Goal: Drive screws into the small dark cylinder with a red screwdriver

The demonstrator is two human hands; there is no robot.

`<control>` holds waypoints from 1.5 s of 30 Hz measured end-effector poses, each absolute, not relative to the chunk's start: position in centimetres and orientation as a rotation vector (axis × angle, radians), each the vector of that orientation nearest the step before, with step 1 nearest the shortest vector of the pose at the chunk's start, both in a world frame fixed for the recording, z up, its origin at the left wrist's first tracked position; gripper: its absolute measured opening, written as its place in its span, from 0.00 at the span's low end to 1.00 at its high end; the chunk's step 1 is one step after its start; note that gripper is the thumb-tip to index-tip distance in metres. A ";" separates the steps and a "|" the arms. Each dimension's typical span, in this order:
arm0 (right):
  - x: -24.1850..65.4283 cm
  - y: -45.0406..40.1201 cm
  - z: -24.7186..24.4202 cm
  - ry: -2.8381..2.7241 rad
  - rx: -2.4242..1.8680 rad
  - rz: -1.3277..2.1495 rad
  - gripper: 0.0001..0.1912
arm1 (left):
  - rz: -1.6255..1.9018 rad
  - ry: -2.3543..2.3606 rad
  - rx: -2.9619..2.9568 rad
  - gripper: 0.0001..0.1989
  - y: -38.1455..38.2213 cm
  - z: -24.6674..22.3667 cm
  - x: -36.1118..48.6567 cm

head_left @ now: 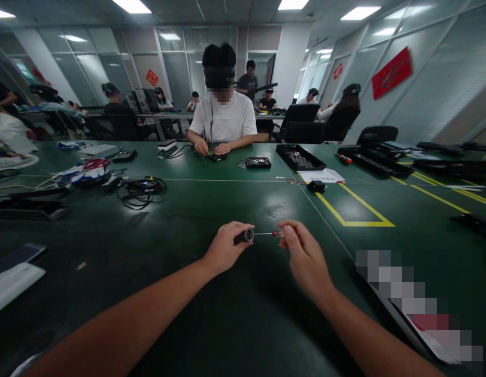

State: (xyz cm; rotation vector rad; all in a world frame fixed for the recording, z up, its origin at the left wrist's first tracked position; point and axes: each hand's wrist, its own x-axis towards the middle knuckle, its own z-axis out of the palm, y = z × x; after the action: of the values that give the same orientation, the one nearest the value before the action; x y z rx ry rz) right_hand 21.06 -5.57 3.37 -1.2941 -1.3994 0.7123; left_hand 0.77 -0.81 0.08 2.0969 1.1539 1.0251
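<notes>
Just above the green table, my left hand (227, 246) holds a short dark cylinder (247, 235), its round metallic end turned toward me and to the right. My right hand (304, 256) grips the red handle of a small screwdriver (277, 234) between thumb and fingers. The thin shaft points left and its tip reaches the side of the cylinder's end. Whether the tip touches it or sits in a screw is too small to tell.
Across the green table (180, 220) a person in a white shirt (223, 118) handles a small dark part. Coiled black cables (143, 191) lie left. A black tray (300, 157), a small black block (316, 186) and a red screwdriver (344, 158) lie beyond my right hand.
</notes>
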 end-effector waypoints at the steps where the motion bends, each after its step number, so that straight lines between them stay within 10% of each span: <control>1: 21.1 -5.6 3.5 -1.411 -1.314 0.704 0.20 | 1.030 1.150 2.099 0.19 -0.8 0.0 0.8; 26: 20.5 -5.2 3.0 -1.271 -1.226 0.741 0.17 | 0.992 1.189 2.166 0.19 -0.7 -0.3 0.9; 33: 21.4 -3.1 2.2 -0.849 -1.130 1.228 0.19 | 0.911 1.127 2.369 0.18 -1.3 0.2 0.7; 45: 20.9 -4.0 2.3 -1.076 -1.139 0.840 0.19 | 0.906 1.179 2.310 0.19 -1.3 0.2 0.7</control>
State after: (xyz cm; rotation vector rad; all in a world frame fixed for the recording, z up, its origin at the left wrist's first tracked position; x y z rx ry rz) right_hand 20.90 -4.03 2.26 -1.1393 -1.0760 0.8397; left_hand 0.67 -1.30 0.22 2.3105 1.1786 0.9058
